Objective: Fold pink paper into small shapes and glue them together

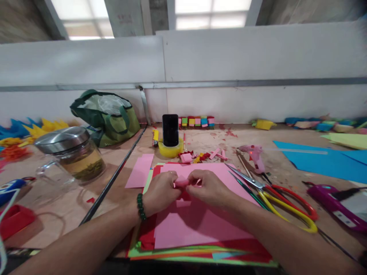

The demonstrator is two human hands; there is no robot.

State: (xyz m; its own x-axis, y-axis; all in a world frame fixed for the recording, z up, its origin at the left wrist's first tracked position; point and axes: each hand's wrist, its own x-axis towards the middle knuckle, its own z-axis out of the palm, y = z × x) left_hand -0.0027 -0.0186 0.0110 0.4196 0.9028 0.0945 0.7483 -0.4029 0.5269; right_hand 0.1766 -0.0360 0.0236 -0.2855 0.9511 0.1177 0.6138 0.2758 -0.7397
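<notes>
Both hands, left hand point(161, 192) and right hand point(210, 188), pinch a small pink paper roll point(182, 183), its long axis lying left-right; no writing is readable.

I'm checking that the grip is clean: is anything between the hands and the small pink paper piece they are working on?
Nothing visible is. The left hand and the right hand both pinch the small pink paper piece directly with their fingertips, above the pink sheet. The scissors lie apart, to the right.

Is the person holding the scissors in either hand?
No: the scissors lie on the table right of the right hand, while both hands pinch a small pink paper piece.
</notes>
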